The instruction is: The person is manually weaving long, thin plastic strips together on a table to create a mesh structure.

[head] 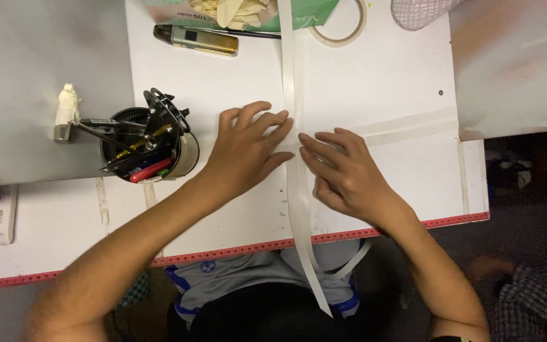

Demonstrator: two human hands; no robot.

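A long white paper strip (289, 69) runs from the table's far side down over the near edge and hangs off toward my lap. A second white strip (406, 128) crosses it and leads off to the right. My left hand (245, 152) lies flat, fingers spread, pressing on the crossing from the left. My right hand (343, 172) presses down on the same crossing from the right, fingertips touching the strips. Neither hand grips anything.
A black mesh cup (150, 147) full of pens and tools stands left of my left hand. At the far edge lie a box of gloves (242, 14), a dark and gold pen-like device (197, 40), a tape roll (343, 28). The white table (381, 69) has a red-trimmed near edge.
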